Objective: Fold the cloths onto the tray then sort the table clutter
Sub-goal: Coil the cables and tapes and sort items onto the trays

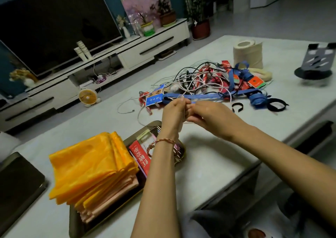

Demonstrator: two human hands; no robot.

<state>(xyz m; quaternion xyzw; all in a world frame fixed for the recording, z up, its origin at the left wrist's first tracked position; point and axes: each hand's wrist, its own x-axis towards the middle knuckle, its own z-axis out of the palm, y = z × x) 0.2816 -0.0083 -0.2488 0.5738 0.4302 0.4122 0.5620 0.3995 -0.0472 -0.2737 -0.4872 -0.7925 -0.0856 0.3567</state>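
Between fingertips (183, 102) — blue strap (205, 96); left hand (173, 111), right hand (209, 115) pinching.

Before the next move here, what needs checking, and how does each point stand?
1. Yellow cloths folded, stacked on tray: ok.
2. Left hand and right hand both pinch the blue lanyard: ok.
3. Lanyard free of the cable tangle: not ok, its far end lies among it.
4. Room left in the tray beside the red packets: cannot tell, the left arm hides it.
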